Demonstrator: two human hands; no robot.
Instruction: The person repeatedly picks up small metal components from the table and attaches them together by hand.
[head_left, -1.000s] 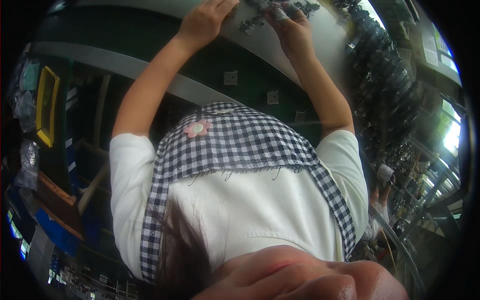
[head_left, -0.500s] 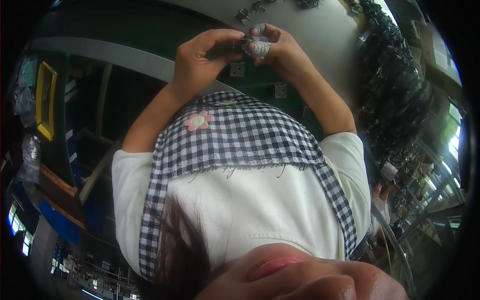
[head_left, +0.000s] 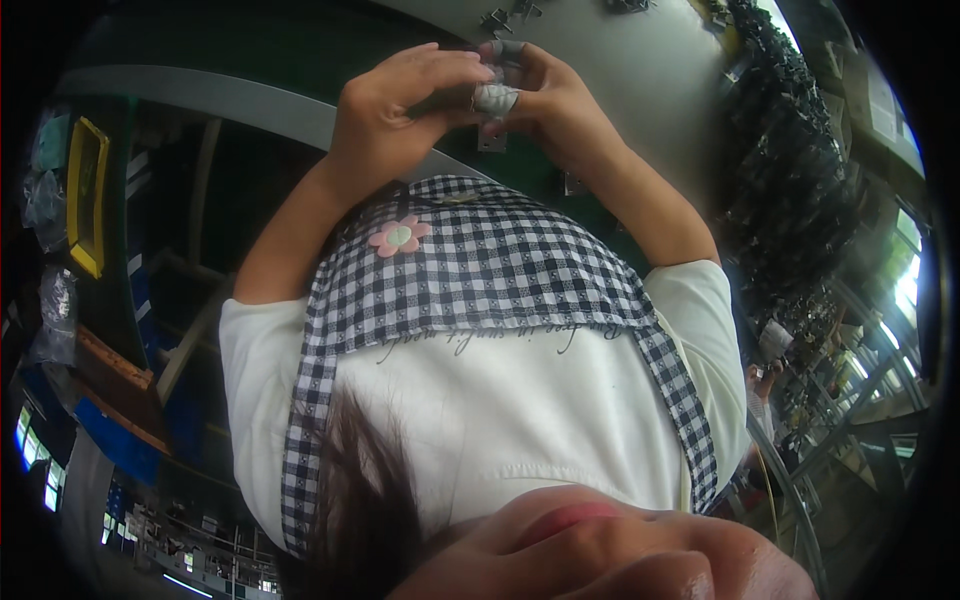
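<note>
Both hands meet at the top middle of the head view, over a dark green surface [head_left: 530,165]. My left hand [head_left: 385,105] has bent fingers whose tips touch those of my right hand [head_left: 560,105]. White wrapping covers the right thumb and a fingertip. The small metal part between the fingertips is almost wholly hidden by them. Just below the right fingers lies a square metal bracket [head_left: 491,138] with holes. A second bracket [head_left: 573,184] shows partly beside the right wrist.
A pale grey tabletop [head_left: 640,110] lies beyond the right hand, with several metal parts [head_left: 497,22] at its far edge. To the right rises a large heap of dark metal parts [head_left: 785,150]. A yellow frame [head_left: 88,195] stands at the left. A person [head_left: 762,385] is partly visible at right.
My fingertips have drawn closer together, and the left fingers now reach over toward the right ones. The metal part that showed between them is now mostly covered.
</note>
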